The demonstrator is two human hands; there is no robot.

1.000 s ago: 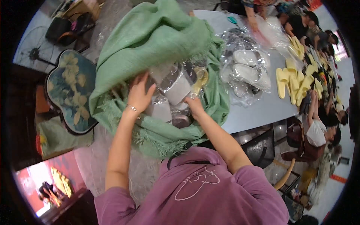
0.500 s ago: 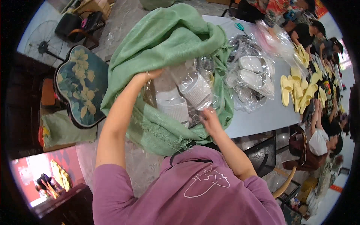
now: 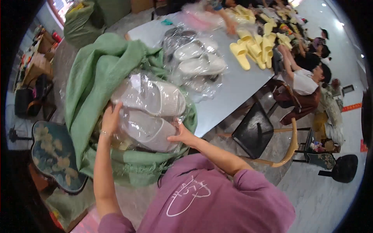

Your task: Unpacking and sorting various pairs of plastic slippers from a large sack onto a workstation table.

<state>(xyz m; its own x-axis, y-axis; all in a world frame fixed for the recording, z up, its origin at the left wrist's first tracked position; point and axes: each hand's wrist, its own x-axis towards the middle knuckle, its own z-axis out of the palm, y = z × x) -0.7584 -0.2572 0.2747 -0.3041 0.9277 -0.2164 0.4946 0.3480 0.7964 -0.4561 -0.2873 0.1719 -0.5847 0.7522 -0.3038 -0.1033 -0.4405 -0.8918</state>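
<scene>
A clear plastic bag holds a pair of pale slippers (image 3: 149, 130), lying side by side at the mouth of a green woven sack (image 3: 99, 70). My left hand (image 3: 111, 121) is closed on the left edge of this bagged pair, with part of its fingers hidden. On the right edge, my right hand (image 3: 182, 134) grips the bag, its thumb over the front slipper and its other fingers partly behind. The sack's cloth is bunched around the pair, and its frayed edge hangs toward me.
On the grey table (image 3: 217, 103) to the right lie bagged white slippers (image 3: 202, 64) and several loose yellow slippers (image 3: 252, 48). A black chair (image 3: 254, 130) stands near the table's edge, a floral-backed chair (image 3: 56, 155) at left. Other people sit along the far right.
The bagged slippers have come up out of the sack's opening, now between both hands. My left hand emerged from under the cloth. The view has turned toward the right.
</scene>
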